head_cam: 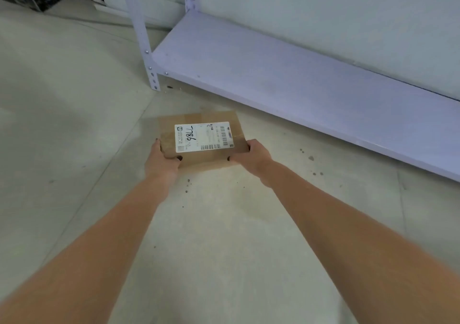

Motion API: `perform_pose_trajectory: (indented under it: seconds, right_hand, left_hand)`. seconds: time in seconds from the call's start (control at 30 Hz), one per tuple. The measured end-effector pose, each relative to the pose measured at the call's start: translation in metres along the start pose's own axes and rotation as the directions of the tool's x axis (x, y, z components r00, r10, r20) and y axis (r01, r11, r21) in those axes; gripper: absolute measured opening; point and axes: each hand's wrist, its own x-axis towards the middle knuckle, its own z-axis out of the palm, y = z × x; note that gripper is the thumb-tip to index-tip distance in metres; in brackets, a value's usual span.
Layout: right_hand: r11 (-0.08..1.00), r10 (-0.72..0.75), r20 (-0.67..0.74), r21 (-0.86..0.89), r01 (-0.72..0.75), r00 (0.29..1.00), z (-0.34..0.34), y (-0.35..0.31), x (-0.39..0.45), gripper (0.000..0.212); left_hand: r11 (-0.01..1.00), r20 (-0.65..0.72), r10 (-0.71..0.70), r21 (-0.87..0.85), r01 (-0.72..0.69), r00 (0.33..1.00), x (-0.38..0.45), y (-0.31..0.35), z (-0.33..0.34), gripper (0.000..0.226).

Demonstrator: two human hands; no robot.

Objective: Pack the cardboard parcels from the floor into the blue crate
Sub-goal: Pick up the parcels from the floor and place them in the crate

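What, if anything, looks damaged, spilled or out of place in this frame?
Nothing serious. The cardboard parcel looks intact, gripped at its near corners by the left hand and right hand. Only small dark specks dot the floor, and no blue crate is in view.

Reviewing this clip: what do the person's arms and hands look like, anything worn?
Both forearms are bare, with no sleeves, gloves, watch or bracelets in view. The left hand and right hand have dark-painted fingernails. No rings that I can make out.
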Motion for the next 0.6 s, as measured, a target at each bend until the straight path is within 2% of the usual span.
perform_pose_trajectory:
  seconds: [0.1,0.3,0.4,0.5,0.6]
  right_hand:
    - [0.997,0.049,0.026,-0.068,-0.047,0.998,-0.026,-0.017,-0.080,0.060]
    - [0.990,0.138,-0.049,-0.011,-0.139,0.989,-0.107,-0.069,-0.244,0.060]
    - [0.979,0.171,-0.082,-0.096,-0.179,0.982,-0.149,-0.087,-0.318,0.064]
    - [0.961,0.191,-0.091,-0.183,-0.205,0.977,-0.193,-0.092,-0.384,0.063]
    - [0.956,0.252,-0.106,-0.129,-0.264,0.962,-0.230,-0.080,-0.439,0.066]
  left_hand:
    - [0.996,0.010,-0.048,0.075,0.047,0.999,-0.070,0.038,-0.026,0.067]
    - [0.992,0.091,-0.058,0.117,0.047,0.994,-0.213,0.145,-0.071,0.074]
    - [0.991,0.132,-0.063,0.129,0.045,0.989,-0.280,0.202,-0.084,0.074]
    - [0.984,0.209,-0.049,0.175,0.012,0.977,-0.340,0.251,-0.088,0.073]
    - [0.967,0.293,-0.005,0.247,-0.070,0.956,-0.396,0.286,-0.081,0.072]
